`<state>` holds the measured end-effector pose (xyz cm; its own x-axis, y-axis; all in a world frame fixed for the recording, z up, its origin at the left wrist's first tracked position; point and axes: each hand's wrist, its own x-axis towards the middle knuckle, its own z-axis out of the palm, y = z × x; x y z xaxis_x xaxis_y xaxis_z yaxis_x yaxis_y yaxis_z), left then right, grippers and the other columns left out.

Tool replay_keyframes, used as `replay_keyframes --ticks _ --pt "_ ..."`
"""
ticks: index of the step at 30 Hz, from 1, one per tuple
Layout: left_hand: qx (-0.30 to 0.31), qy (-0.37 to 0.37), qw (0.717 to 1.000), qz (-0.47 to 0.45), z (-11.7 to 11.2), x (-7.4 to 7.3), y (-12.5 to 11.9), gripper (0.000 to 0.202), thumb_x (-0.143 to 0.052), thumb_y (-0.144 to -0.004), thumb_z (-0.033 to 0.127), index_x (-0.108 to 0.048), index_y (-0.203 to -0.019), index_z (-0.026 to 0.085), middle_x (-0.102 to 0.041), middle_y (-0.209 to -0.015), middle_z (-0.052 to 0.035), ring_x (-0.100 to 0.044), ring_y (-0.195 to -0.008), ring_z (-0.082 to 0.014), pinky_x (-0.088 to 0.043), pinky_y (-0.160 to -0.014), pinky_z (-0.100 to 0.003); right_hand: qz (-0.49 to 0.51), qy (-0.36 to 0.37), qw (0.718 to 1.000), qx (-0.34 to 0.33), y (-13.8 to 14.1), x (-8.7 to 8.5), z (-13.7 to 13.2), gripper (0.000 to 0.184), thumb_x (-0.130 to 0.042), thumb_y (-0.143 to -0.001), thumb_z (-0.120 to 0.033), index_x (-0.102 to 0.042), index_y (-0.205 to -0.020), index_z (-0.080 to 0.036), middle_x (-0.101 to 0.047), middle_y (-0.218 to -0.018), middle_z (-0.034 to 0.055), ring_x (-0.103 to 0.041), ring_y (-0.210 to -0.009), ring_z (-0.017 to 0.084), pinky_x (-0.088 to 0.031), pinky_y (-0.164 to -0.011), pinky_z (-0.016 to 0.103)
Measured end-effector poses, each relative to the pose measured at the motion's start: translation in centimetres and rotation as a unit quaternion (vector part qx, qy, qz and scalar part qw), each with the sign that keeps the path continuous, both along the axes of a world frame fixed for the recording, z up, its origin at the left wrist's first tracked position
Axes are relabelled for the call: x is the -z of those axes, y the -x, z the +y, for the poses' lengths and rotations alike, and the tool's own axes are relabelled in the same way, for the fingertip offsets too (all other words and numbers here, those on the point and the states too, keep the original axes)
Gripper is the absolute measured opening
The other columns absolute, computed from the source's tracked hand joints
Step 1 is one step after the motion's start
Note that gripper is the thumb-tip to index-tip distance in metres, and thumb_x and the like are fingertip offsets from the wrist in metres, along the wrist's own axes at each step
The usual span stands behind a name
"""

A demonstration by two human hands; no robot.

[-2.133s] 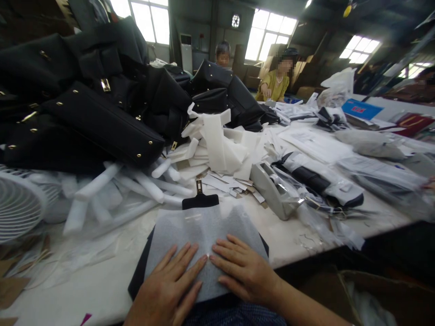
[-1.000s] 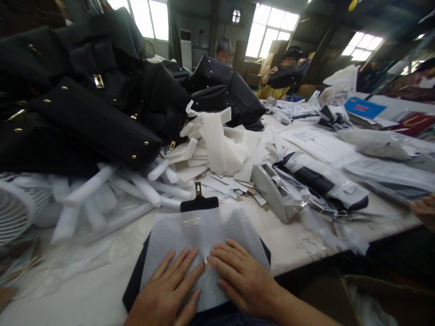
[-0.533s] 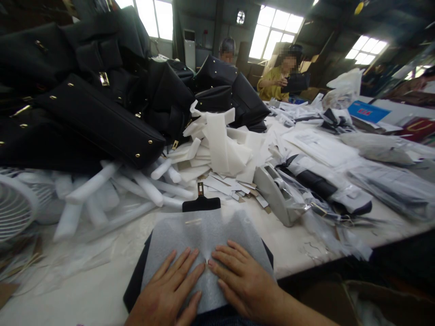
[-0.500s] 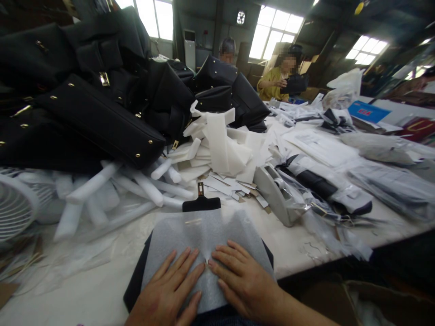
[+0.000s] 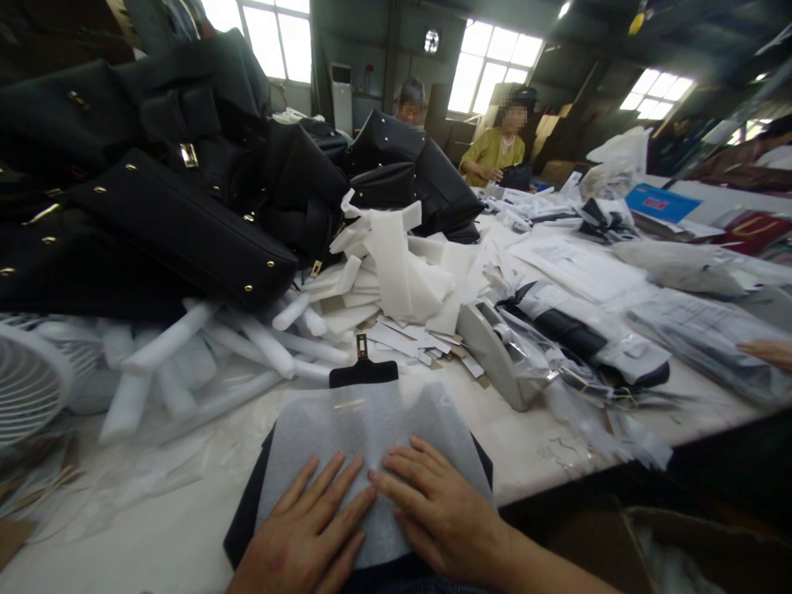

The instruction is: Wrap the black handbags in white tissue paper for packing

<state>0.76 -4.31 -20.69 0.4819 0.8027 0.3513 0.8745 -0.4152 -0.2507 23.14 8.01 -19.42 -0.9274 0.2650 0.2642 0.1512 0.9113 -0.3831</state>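
A thin white foam sheet (image 5: 365, 429) lies over a flat black leather piece (image 5: 364, 373) with a small gold clasp at its far tab, near the table's front edge. My left hand (image 5: 303, 532) rests flat on the sheet's near left part, fingers stretched out. My right hand (image 5: 433, 507) lies flat beside it on the near right part, fingers spread, fingertips touching the left hand's. Neither hand holds anything.
A pile of black handbags (image 5: 154, 198) fills the left. White foam rolls (image 5: 247, 338) and foam strips (image 5: 396, 264) lie behind the sheet. A grey tape dispenser (image 5: 501, 351) and bagged items (image 5: 594, 338) sit to the right. A white fan (image 5: 30, 379) stands far left. Other people work across the table (image 5: 186, 520).
My hands stay flat on the foam sheet, shifting only slightly. A person across the table lowered a black bag. Another person's hand has come in at the right edge.
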Motion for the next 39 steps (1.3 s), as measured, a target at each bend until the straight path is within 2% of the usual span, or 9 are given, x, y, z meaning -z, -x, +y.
replay_keyframes --ticks 2,8,13,18,22,27,33,37,39 --pt "0.009 -0.005 1.0 -0.004 -0.1 0.1 0.1 0.052 -0.06 -0.088 0.028 -0.053 -0.139 0.021 -0.058 -0.139 -0.0075 -0.059 -0.125 -0.028 -0.058 -0.094 -0.044 -0.012 -0.011 1.0 -0.005 -0.1 0.0 0.0 0.05 -0.05 -0.094 -0.019 -0.047 -0.143 -0.022 -0.061 -0.133 0.011 -0.054 -0.127 0.025 -0.042 -0.112 0.05" --pt "0.006 -0.011 1.0 -0.013 -0.2 0.1 0.3 0.052 -0.06 -0.088 0.029 -0.052 -0.139 0.024 -0.058 -0.14 -0.0061 -0.057 -0.127 -0.0271 -0.057 -0.095 -0.044 0.059 -0.063 0.996 0.001 0.0 0.6 -0.2 0.041 -0.049 -0.095 -0.017 -0.054 -0.135 -0.01 -0.067 -0.126 0.013 -0.06 -0.122 0.027 -0.046 -0.11 0.051" --pt "0.001 -0.011 1.0 -0.005 0.1 0.0 0.1 0.053 -0.059 -0.088 0.032 -0.051 -0.14 0.023 -0.056 -0.14 -0.0044 -0.059 -0.125 -0.0254 -0.058 -0.093 -0.043 0.044 -0.047 0.998 0.006 0.2 0.2 -0.2 0.035 -0.049 -0.094 -0.017 -0.059 -0.127 -0.01 -0.068 -0.123 0.0121 -0.062 -0.119 0.025 -0.046 -0.11 0.048" --pt "0.001 -0.011 1.0 0.011 0.3 -0.6 0.0 0.053 -0.059 -0.088 0.036 -0.052 -0.139 0.021 -0.057 -0.139 -0.0026 -0.062 -0.122 -0.0241 -0.06 -0.09 -0.04 0.044 -0.037 0.998 0.004 0.1 -0.2 -0.2 0.041 -0.047 -0.094 -0.016 -0.053 -0.134 -0.008 -0.066 -0.127 0.0139 -0.06 -0.122 0.026 -0.046 -0.11 0.049" --pt "-0.004 -0.015 1.0 -0.003 0.4 -0.5 0.0 0.05 -0.059 -0.087 0.036 -0.057 -0.135 0.02 -0.058 -0.138 -0.0017 -0.063 -0.12 -0.0237 -0.061 -0.089 -0.039 0.019 -0.025 0.999 0.009 0.1 -0.1 -0.1 0.043 -0.048 -0.095 -0.018 -0.052 -0.138 -0.015 -0.065 -0.13 0.01 -0.059 -0.124 0.025 -0.044 -0.111 0.05" --pt "-0.002 -0.022 1.0 -0.023 0.2 0.1 0.2 0.045 -0.06 -0.087 0.034 -0.061 -0.13 0.022 -0.06 -0.137 -0.0013 -0.062 -0.121 -0.023 -0.061 -0.089 -0.039 -0.016 0.01 1.0 0.002 -0.2 -0.1 0.2 0.045 -0.049 -0.096 -0.021 -0.049 -0.141 -0.019 -0.06 -0.138 0.0061 -0.052 -0.131 0.021 -0.037 -0.117 0.046" --pt "0.014 -0.034 0.999 -0.02 0.2 0.1 0.3 0.034 -0.06 -0.085 0.026 -0.069 -0.118 0.026 -0.065 -0.131 -0.0058 -0.064 -0.118 -0.0255 -0.062 -0.087 -0.041 -0.022 -0.007 0.999 -0.029 -0.8 0.2 0.3 0.043 -0.049 -0.096 -0.018 -0.048 -0.139 -0.017 -0.058 -0.141 0.006 -0.045 -0.137 0.02 -0.03 -0.121 0.045" --pt "0.028 -0.035 0.999 0.007 0.5 0.4 0.5 0.038 -0.056 -0.087 0.024 -0.066 -0.124 0.03 -0.067 -0.128 -0.0062 -0.067 -0.114 -0.0266 -0.062 -0.084 -0.04 -0.017 -0.02 0.999 -0.032 -0.6 0.0 0.2 0.048 -0.051 -0.093 -0.017 -0.045 -0.141 -0.012 -0.059 -0.138 0.0099 -0.048 -0.135 0.023 -0.033 -0.119 0.047" --pt "0.029 -0.036 0.999 0.006 0.5 0.6 0.6 0.041 -0.054 -0.088 0.024 -0.064 -0.127 0.031 -0.067 -0.129 -0.0055 -0.066 -0.115 -0.0256 -0.059 -0.09 -0.039 0.008 -0.035 0.999 -0.031 -0.6 0.0 0.2 0.049 -0.051 -0.091 -0.013 -0.046 -0.139 -0.009 -0.062 -0.134 0.0122 -0.05 -0.133 0.024 -0.034 -0.119 0.047"
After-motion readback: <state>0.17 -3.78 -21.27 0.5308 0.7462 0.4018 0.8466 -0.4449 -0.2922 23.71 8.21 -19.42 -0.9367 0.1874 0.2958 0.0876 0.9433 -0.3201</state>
